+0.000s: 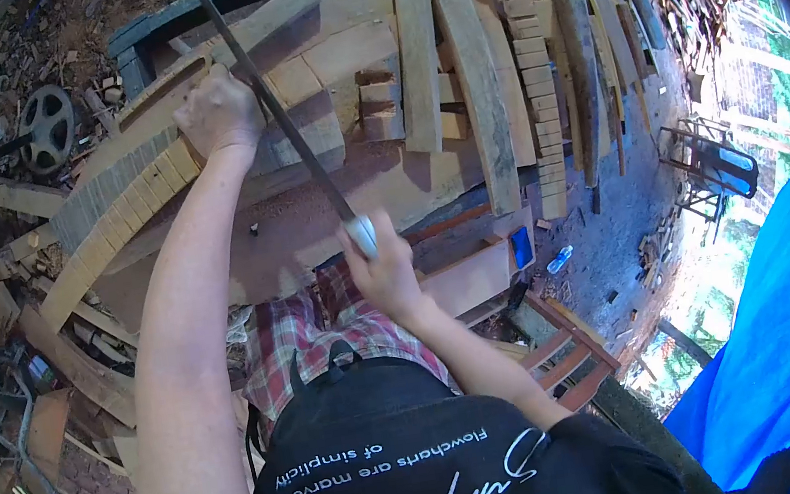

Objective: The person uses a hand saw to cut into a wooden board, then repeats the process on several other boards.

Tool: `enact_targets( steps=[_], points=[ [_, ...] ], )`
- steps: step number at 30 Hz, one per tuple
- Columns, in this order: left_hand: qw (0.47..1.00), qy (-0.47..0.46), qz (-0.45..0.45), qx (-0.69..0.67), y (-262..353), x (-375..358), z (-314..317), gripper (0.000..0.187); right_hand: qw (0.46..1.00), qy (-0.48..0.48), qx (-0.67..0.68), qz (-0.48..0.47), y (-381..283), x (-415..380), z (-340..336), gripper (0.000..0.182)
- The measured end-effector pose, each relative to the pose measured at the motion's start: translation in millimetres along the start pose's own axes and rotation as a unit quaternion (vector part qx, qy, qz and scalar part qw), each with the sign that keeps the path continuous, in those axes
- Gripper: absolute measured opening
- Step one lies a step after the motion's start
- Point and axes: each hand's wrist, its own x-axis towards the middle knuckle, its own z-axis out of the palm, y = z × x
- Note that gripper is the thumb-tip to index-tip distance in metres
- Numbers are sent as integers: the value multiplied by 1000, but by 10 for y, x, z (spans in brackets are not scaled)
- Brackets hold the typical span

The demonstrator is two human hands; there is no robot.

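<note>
My right hand (383,267) is wrapped round the pale handle (362,235) of what looks like a hand saw. Its long, narrow dark blade (290,132) slants away to the upper left, passing just right of my left hand (221,113). That hand is closed and presses down on wood at the upper end of a curved wooden piece (133,211), which has a row of evenly spaced cross cuts. Wooden boards (353,56) lie under and beyond the blade. Whether the blade touches the wood is hard to tell.
Several long planks (480,94) and a notched strip (539,95) lie to the right. A spoked wheel (47,129) is at the far left. A wooden chair-like frame (571,349), metal stand (714,160), plastic bottle (560,259) and blue tarp (765,326) are on the right.
</note>
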Motion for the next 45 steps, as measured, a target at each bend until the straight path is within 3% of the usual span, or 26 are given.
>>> enact_targets(
  steps=[4, 7, 10, 13, 16, 19, 22, 26, 28, 31, 34, 37, 40, 43, 45],
  points=[
    [1000, -11, -1, 3, -2, -12, -8, 25, 1000, -9, 3, 16, -65, -46, -68, 21],
    [1000, -27, 0, 12, -36, -4, -10, 25, 1000, -11, 8, -13, -226, 818, 313, 21],
    [999, -35, 22, 19, -68, 11, 12, 26, 998, 28, 5, -59, -115, 651, 318, 20],
    [1000, -20, 5, -13, 8, 26, -16, 26, 1000, -5, 7, 24, 40, -159, 16, 20],
    [999, -29, -8, -11, 33, -17, -29, 23, 999, -3, 2, 32, -118, -9, 38, 21],
    [1000, -17, 3, -7, -7, -4, -15, 23, 999, 24, 22, -41, -158, 729, 403, 21],
    [999, -36, 2, -1, -25, 1, 8, 24, 997, 35, -10, -64, -72, 595, 365, 22],
    [1000, -7, 5, -9, 13, 34, -9, 24, 999, 36, -26, -24, 18, -119, 126, 19],
    [1000, -23, 0, 1, 17, -7, -6, 23, 999, 32, -13, -26, -27, 21, 141, 18],
    [1000, -7, 20, -3, -48, -1, 33, 23, 999, 16, -10, -44, -162, 827, 430, 21],
    [1000, -15, 15, -7, -10, -5, -11, 23, 999, 28, 13, -36, -105, 638, 431, 22],
    [1000, -10, 0, 9, 22, 20, -37, 23, 999, 23, 25, 17, 58, -217, 178, 20],
    [1000, -19, 9, 2, 35, -25, -27, 23, 1000, 6, 5, 30, -86, 13, 148, 22],
    [999, -21, 10, 22, -19, -7, -14, 23, 999, 7, -1, -37, -201, 902, 429, 22],
    [1000, -2, 25, 0, -48, -5, 22, 24, 999, 16, -5, -48, -168, 872, 478, 21]
  ],
)
